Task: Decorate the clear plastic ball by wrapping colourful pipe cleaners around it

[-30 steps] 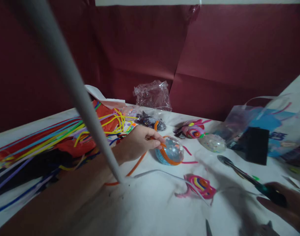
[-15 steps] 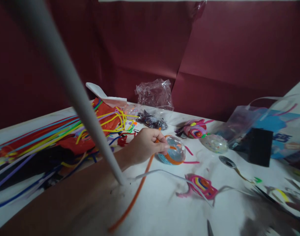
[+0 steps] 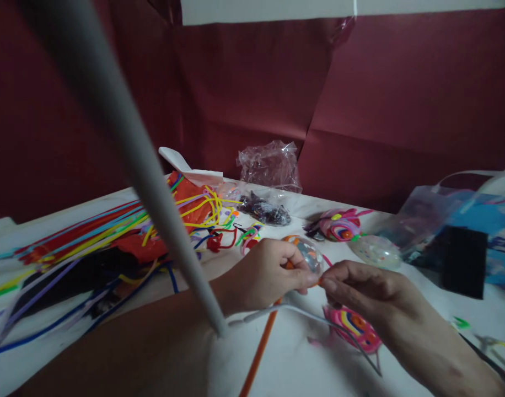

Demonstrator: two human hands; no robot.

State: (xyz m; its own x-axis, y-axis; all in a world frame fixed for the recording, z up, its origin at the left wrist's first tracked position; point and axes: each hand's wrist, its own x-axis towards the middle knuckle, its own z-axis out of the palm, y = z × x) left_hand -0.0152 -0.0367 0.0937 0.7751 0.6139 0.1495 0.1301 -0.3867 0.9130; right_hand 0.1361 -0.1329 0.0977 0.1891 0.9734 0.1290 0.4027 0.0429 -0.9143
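Note:
My left hand (image 3: 271,275) is closed in a pinch on an orange pipe cleaner (image 3: 261,350), whose long tail runs down toward the bottom edge. Close to its fingertips, my right hand (image 3: 368,298) pinches a short orange bit, apparently of the same pipe cleaner. Right behind the fingers sits a clear plastic dome (image 3: 311,256) with orange along its edge; my left hand covers its lower part. A pink, yellow and blue coiled ornament (image 3: 354,328) lies on the table below my right hand and is partly covered by it.
A grey pole (image 3: 153,193) slants across my left forearm, with a thin grey cord (image 3: 302,312) by its foot. Colourful pipe cleaners (image 3: 87,231) spread at left. Behind are a clear bag (image 3: 273,168), a pink ornament (image 3: 339,226) and a speckled dome (image 3: 376,251); a black card (image 3: 464,262) stands at right.
My right hand has come in from the right and now pinches orange beside my left fingers. My left hand has shifted slightly off the dome. The spoon is no longer visible.

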